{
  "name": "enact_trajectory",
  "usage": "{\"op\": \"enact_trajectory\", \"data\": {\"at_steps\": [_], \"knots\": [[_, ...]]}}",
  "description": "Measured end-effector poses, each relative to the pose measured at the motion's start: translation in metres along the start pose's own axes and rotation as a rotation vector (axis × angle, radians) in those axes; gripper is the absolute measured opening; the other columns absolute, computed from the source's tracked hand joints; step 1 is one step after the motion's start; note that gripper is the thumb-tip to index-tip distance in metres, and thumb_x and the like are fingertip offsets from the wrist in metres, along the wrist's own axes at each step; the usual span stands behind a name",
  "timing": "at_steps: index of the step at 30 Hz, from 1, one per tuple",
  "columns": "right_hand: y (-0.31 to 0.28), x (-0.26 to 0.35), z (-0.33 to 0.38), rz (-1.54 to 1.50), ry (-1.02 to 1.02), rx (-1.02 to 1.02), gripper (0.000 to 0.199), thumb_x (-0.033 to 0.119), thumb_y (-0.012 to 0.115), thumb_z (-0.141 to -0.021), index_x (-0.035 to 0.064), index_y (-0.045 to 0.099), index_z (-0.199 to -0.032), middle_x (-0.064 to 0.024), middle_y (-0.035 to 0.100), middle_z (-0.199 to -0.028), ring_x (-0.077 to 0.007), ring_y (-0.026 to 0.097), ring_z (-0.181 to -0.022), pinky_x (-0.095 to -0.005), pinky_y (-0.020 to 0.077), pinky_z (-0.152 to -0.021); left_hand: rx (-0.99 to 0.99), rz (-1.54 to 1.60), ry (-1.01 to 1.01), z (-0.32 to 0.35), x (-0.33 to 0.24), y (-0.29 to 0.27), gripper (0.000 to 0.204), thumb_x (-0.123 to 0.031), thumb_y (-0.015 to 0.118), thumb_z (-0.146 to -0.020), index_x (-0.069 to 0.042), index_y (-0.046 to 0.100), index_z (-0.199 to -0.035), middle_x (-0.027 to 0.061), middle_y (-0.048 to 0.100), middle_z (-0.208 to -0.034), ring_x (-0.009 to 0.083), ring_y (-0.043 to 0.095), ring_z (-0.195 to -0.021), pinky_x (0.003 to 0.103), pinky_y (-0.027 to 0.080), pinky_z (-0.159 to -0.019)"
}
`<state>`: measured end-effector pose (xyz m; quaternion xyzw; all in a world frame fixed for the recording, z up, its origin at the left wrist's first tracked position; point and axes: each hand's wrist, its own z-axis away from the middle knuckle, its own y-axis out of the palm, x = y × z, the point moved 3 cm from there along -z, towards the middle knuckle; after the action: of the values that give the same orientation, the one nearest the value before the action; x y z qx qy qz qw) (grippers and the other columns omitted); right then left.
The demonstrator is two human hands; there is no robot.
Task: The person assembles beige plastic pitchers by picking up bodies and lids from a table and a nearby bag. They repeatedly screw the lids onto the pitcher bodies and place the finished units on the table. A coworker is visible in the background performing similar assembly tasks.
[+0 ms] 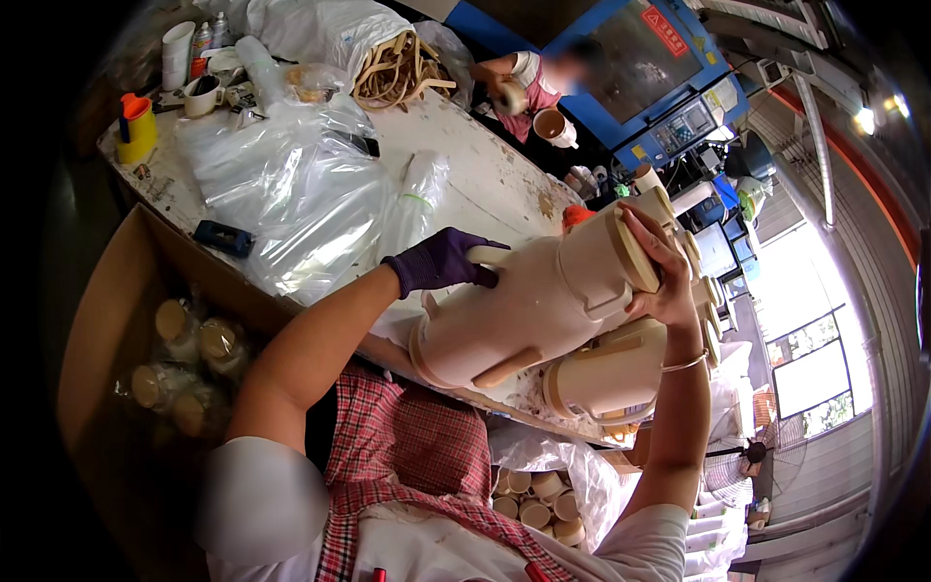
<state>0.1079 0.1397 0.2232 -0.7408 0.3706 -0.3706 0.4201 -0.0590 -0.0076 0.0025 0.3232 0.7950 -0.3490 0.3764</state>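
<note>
A large cream insulated jug [519, 306] lies tilted over the table edge in front of me, its lid end up and to the right. My left hand [446, 264], in a purple glove, is closed around a small pale handle on the jug's side. My bare right hand [664, 276] grips the beige lid [632, 250], fingers over its top and thumb near the rim. Just right of this jug is a second cream jug [616, 373] with a side handle. More such jugs with beige lids stand behind my right hand, partly hidden.
Clear plastic bags [291, 194] cover the table's left, beside a dark blue tape dispenser [223, 238] and a yellow cup [136, 131]. A cardboard box [126, 291] with wrapped jars stands at left. Beige lids [538, 504] fill a bag below. Another person [529, 92] works beyond the table.
</note>
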Motion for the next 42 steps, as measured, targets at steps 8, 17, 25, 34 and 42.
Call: {"op": "enact_trajectory", "data": {"at_steps": [8,17,25,34,42], "knots": [[0.008,0.003,0.006,0.022,0.043,-0.024,0.107,0.064,0.079,-0.052,0.0014,0.050,-0.133,-0.0200,0.046,-0.136,-0.0344,0.047,-0.123,-0.0418,0.0343,-0.104,-0.066,0.145,-0.042,0.005,-0.003,0.006,0.056,-0.036,0.077,-0.075,-0.010,0.061,-0.122,0.0164,0.068,-0.104,0.0244,0.066,-0.093,0.034,0.051,-0.085],[0.031,0.036,0.013,0.577,0.704,-0.341,0.078,0.063,0.069,-0.070,0.0108,0.057,-0.127,-0.0190,0.057,-0.118,-0.0380,0.055,-0.110,-0.0446,0.0439,-0.092,-0.420,-0.048,0.223,0.073,-0.123,0.191,0.115,-0.040,0.074,-0.073,0.014,0.000,-0.142,0.0331,0.052,-0.120,0.0445,0.053,-0.109,0.044,0.042,-0.095],[-0.006,0.016,0.053,-0.100,0.908,-0.351,0.083,0.068,0.041,-0.088,0.0036,0.036,-0.141,-0.0255,0.045,-0.134,-0.0359,0.053,-0.116,-0.0386,0.0409,-0.099,-0.428,-0.097,0.079,0.083,-0.093,0.097,0.081,-0.023,0.076,-0.076,0.000,0.032,-0.140,0.0173,0.064,-0.109,0.0243,0.066,-0.085,0.035,0.053,-0.078],[0.055,0.005,0.057,-1.074,0.026,-0.103,0.112,0.057,0.080,-0.064,-0.0050,0.027,-0.142,-0.0138,0.040,-0.141,-0.0225,0.037,-0.132,-0.0365,0.0263,-0.111,-0.191,0.142,-0.221,0.070,-0.052,0.001,0.050,0.011,0.066,-0.069,-0.003,0.062,-0.117,0.0069,0.068,-0.104,0.0145,0.063,-0.091,0.030,0.055,-0.078],[0.056,0.018,0.090,0.112,0.697,-0.726,0.075,0.062,0.083,-0.051,0.0017,0.048,-0.079,-0.0131,0.056,-0.075,-0.0284,0.059,-0.075,-0.0400,0.0469,-0.070,-0.297,-0.197,0.062,0.094,-0.073,0.094,0.069,-0.017,0.068,-0.082,0.003,0.034,-0.139,0.0151,0.047,-0.136,0.0256,0.058,-0.110,0.035,0.049,-0.090]]}}
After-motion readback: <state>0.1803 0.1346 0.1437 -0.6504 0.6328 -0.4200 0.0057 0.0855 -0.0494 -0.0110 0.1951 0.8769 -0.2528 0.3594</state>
